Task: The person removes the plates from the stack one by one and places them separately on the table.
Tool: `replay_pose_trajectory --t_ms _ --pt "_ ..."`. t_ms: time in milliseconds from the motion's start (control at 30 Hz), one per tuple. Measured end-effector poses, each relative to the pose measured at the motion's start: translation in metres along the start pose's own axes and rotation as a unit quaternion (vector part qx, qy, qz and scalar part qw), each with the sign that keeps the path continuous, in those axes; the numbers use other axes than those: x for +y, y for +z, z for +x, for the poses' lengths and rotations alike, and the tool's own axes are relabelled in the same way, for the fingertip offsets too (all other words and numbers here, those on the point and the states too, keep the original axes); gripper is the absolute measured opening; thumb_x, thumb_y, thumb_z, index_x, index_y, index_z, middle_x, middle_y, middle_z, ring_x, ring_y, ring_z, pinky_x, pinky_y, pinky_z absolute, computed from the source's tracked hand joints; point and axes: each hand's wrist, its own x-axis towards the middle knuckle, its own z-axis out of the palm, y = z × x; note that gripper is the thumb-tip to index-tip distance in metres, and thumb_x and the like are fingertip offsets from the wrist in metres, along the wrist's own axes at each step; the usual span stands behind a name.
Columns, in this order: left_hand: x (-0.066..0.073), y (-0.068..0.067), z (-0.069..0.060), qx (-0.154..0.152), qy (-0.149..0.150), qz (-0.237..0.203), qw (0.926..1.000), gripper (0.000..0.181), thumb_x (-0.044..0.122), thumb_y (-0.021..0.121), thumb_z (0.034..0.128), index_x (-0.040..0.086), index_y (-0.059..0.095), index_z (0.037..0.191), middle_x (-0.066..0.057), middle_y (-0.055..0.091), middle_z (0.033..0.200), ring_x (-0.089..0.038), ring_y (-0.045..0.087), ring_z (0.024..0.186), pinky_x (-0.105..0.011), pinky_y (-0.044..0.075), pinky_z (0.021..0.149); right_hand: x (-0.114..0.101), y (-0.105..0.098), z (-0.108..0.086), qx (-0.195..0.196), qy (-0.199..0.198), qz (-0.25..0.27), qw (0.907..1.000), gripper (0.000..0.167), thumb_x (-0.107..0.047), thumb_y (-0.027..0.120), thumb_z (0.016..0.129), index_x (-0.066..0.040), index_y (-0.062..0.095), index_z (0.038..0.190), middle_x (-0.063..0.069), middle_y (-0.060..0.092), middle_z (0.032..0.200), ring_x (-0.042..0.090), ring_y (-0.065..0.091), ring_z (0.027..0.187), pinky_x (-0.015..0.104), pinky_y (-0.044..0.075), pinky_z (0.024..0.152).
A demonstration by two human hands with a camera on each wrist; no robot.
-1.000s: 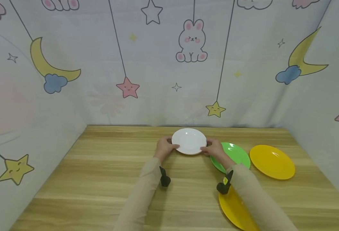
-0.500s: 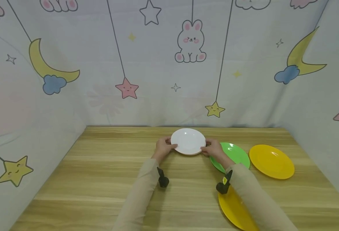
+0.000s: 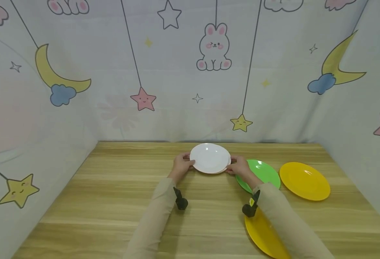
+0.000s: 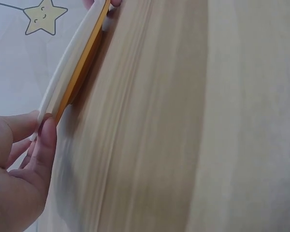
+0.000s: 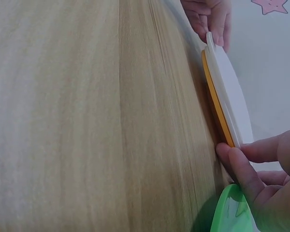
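A white plate tops a small stack near the table's back edge. Beneath it the right wrist view shows at least one more white rim and an orange plate; the exact number of plates is hard to tell. My left hand pinches the white plate's left rim between thumb and fingers. On the opposite side my right hand grips the rim of the stacked white plates, its fingertips beside the orange edge. The top plate sits slightly left of the one below.
A green plate lies partly under my right wrist. Right of it is a yellow plate. Another yellow plate lies nearer, partly hidden by my right sleeve. Patterned cloth walls border the wooden table.
My left hand has shifted slightly left, and the top white plate has slid left with it, exposing a lower rim at the right. My right hand has stayed nearly still.
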Motion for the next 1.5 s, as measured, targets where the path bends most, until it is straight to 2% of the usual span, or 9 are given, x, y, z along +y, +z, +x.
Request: replay_pose_trajectory --t_ms 67,133,233,433,700,833,967,1267,1500 --pt "0.007 -0.003 -0.009 0.0 0.008 -0.009 0.9999 0.041 -0.007 0.058 0.0826 -0.014 0.048 0.121 -0.027 0.053 0.108 -0.028 0.06 0.09 -0.026 0.055 0.065 0.0 0.0 0.0 -0.002 -0.003 -0.001 1.0 0.048 0.009 0.055 0.083 0.008 0.043 0.13 0.028 0.047 0.124 0.008 0.059 0.064 0.019 0.054 0.061" --pt "0.006 -0.004 -0.01 -0.003 0.012 -0.017 0.9998 0.04 -0.006 0.058 0.0829 -0.013 0.049 0.121 -0.026 0.053 0.108 -0.026 0.061 0.089 -0.023 0.055 0.065 0.0 0.0 -0.001 -0.002 -0.005 -0.005 1.0 0.048 0.009 0.055 0.083 0.008 0.043 0.129 0.028 0.047 0.124 0.008 0.059 0.065 0.019 0.054 0.062" --pt "-0.012 -0.004 0.006 0.006 0.01 -0.014 0.9998 0.039 -0.002 0.06 0.0832 -0.008 0.052 0.121 -0.023 0.055 0.109 -0.019 0.061 0.081 -0.021 0.054 0.062 0.0 0.0 -0.001 -0.003 -0.006 -0.009 0.9999 0.047 0.009 0.056 0.083 0.009 0.044 0.129 0.029 0.047 0.124 0.009 0.059 0.065 0.02 0.054 0.062" --pt "-0.011 -0.007 0.003 0.017 0.013 -0.019 0.9996 0.037 -0.003 0.058 0.0839 -0.007 0.054 0.12 -0.023 0.056 0.11 -0.012 0.059 0.066 -0.021 0.055 0.061 0.001 0.001 0.001 0.0 -0.002 -0.008 1.0 0.049 0.008 0.056 0.083 0.009 0.042 0.13 0.028 0.047 0.125 0.008 0.058 0.065 0.02 0.054 0.063" --pt "-0.011 -0.013 0.001 0.044 0.012 -0.04 0.9982 0.041 -0.004 0.058 0.0831 -0.005 0.052 0.124 -0.021 0.054 0.113 -0.009 0.057 0.063 -0.019 0.053 0.055 0.0 0.001 -0.001 0.002 -0.007 -0.01 0.9999 0.049 0.009 0.056 0.083 0.009 0.042 0.13 0.028 0.047 0.125 0.008 0.059 0.067 0.02 0.054 0.064" --pt "-0.009 -0.02 0.0 0.057 0.01 -0.046 0.9973 0.042 -0.004 0.058 0.0832 -0.004 0.051 0.124 -0.02 0.053 0.115 -0.008 0.056 0.063 -0.021 0.053 0.057 0.0 0.001 -0.001 0.005 -0.006 -0.014 0.9999 0.047 0.008 0.056 0.082 0.009 0.045 0.128 0.028 0.049 0.123 0.007 0.059 0.066 0.019 0.054 0.063" --pt "-0.005 -0.028 -0.003 0.062 0.018 -0.041 0.9971 0.041 -0.004 0.059 0.0832 -0.005 0.051 0.124 -0.02 0.053 0.114 -0.009 0.056 0.066 -0.026 0.055 0.065 0.0 0.002 -0.001 0.009 -0.005 -0.016 0.9998 0.045 0.009 0.057 0.082 0.009 0.047 0.126 0.028 0.05 0.121 0.008 0.059 0.065 0.019 0.054 0.062" --pt "-0.002 -0.047 -0.007 0.073 0.033 -0.029 0.9964 0.041 -0.006 0.058 0.0834 -0.008 0.05 0.124 -0.022 0.053 0.116 -0.012 0.057 0.071 -0.035 0.055 0.074 -0.001 0.003 -0.004 0.011 0.002 -0.022 0.9997 0.049 0.008 0.057 0.082 0.008 0.044 0.129 0.028 0.048 0.124 0.008 0.06 0.064 0.018 0.054 0.06" --pt "-0.001 -0.066 -0.01 0.078 0.038 -0.013 0.9961 0.041 -0.005 0.057 0.0838 -0.008 0.049 0.124 -0.023 0.052 0.116 -0.009 0.057 0.066 -0.037 0.054 0.075 0.001 0.003 0.0 0.017 0.004 -0.03 0.9994 0.048 0.009 0.057 0.081 0.008 0.046 0.128 0.027 0.05 0.122 0.014 0.062 0.07 0.022 0.055 0.064"
